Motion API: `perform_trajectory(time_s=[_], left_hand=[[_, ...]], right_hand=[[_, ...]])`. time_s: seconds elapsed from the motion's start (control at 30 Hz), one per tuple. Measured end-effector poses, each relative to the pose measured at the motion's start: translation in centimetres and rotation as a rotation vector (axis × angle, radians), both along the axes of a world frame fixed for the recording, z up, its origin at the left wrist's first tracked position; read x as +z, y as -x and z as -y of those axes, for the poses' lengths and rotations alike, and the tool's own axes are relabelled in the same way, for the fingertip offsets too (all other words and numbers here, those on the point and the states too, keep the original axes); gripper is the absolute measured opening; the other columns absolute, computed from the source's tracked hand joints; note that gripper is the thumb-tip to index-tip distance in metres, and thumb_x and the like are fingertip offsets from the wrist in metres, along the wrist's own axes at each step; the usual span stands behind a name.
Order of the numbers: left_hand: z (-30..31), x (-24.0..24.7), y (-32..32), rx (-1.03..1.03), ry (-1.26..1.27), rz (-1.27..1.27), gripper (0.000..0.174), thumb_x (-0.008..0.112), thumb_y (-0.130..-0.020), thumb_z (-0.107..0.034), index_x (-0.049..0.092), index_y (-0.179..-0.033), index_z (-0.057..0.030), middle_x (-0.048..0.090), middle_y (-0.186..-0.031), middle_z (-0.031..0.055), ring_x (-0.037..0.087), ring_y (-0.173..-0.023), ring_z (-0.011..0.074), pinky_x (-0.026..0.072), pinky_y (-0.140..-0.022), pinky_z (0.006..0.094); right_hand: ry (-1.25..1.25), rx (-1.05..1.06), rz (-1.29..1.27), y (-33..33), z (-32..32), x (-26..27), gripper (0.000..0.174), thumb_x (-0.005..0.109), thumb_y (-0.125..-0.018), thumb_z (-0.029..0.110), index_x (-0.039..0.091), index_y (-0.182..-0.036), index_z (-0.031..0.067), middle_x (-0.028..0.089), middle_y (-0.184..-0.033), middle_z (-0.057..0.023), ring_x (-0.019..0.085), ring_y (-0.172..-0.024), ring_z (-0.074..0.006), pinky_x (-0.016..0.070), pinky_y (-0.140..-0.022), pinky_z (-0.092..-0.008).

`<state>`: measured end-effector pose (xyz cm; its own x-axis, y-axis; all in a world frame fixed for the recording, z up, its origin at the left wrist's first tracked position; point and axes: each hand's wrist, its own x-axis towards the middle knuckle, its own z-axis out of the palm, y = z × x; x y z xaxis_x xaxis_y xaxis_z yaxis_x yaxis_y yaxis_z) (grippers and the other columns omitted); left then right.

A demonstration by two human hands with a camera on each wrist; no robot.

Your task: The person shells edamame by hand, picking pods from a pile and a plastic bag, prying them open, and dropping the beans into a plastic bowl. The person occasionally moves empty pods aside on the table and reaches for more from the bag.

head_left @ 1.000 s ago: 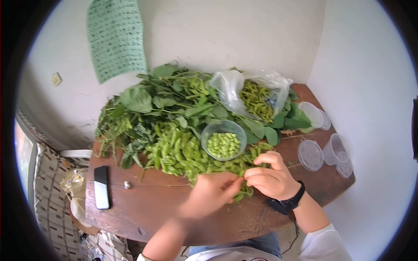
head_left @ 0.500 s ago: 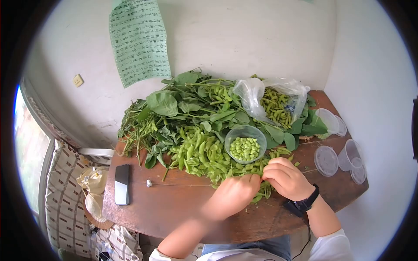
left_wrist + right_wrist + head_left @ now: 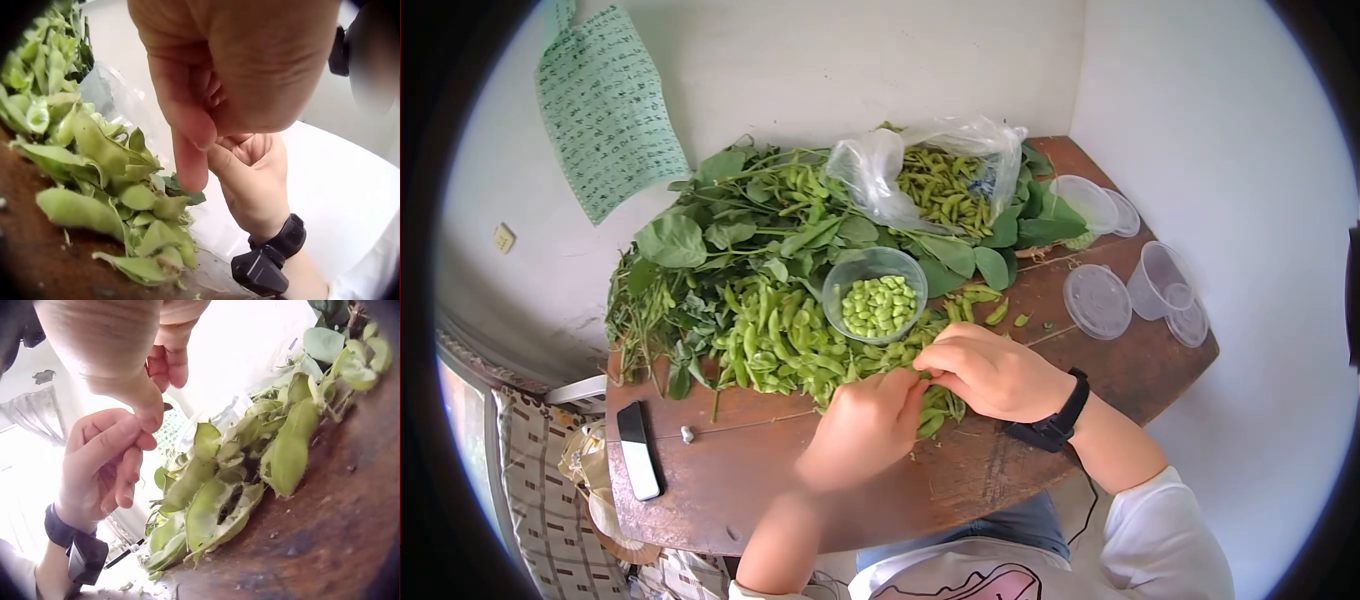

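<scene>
A heap of green edamame pods lies on the brown table, with a clear bowl of shelled beans on it. My left hand and right hand meet fingertip to fingertip over the heap's near edge, just in front of the bowl. Both have curled fingers pinching a pod that they mostly hide. In the left wrist view the left hand hangs over the pods, with the right hand behind. In the right wrist view the right hand touches the left hand beside opened pods.
Leafy stalks and a plastic bag of pods fill the back of the table. Clear lids, a cup and tubs sit at the right. A phone lies near the left edge. Walls close in behind and to the right.
The head view has swung about while the hands stay joined at the near edge of the pod heap. The right hand now lies a little further over the pods.
</scene>
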<state>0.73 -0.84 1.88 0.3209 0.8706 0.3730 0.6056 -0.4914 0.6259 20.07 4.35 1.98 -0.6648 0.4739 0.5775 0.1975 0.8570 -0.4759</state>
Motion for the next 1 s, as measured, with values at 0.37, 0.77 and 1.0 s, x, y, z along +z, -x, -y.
perform_trajectory(time_s=[0.37, 0.77, 1.0], left_hand=[[0.6, 0.7, -0.2, 0.041, 0.303, 0.220, 0.011, 0.062, -0.088, -0.004, 0.064, -0.090, 0.0063, 0.065, -0.068, 0.0166, 0.070, -0.059, 0.0233, 0.0515, -0.048, 0.0306], [0.6, 1.8, -0.6, 0.104, 0.495, 0.376, 0.015, 0.057, -0.092, -0.002, 0.066, -0.084, 0.0067, 0.066, -0.062, 0.0077, 0.068, -0.053, 0.0145, 0.0479, -0.044, 0.0228], [0.6, 1.1, -0.9, 0.137, 0.382, 0.466, 0.021, 0.055, -0.097, -0.010, 0.064, -0.085, 0.0054, 0.065, -0.065, 0.0080, 0.067, -0.053, 0.0145, 0.0432, -0.039, 0.0208]], right_hand=[[-0.017, 0.067, 0.012, 0.2, 0.1, 0.0, 0.038, 0.066, -0.080, -0.006, 0.054, -0.115, 0.0012, 0.062, -0.097, -0.0118, 0.060, -0.086, -0.0291, 0.0500, -0.074, -0.0359], [-0.101, 0.054, -0.019, 0.3, 0.3, 0.2, 0.045, 0.062, -0.078, -0.006, 0.052, -0.121, 0.0015, 0.063, -0.098, -0.0115, 0.060, -0.088, -0.0290, 0.0502, -0.075, -0.0360], [-0.033, 0.024, -0.092, 0.0, 0.1, 0.4, 0.044, 0.067, -0.078, -0.008, 0.056, -0.119, 0.0025, 0.063, -0.098, -0.0091, 0.060, -0.089, -0.0270, 0.0500, -0.076, -0.0354]])
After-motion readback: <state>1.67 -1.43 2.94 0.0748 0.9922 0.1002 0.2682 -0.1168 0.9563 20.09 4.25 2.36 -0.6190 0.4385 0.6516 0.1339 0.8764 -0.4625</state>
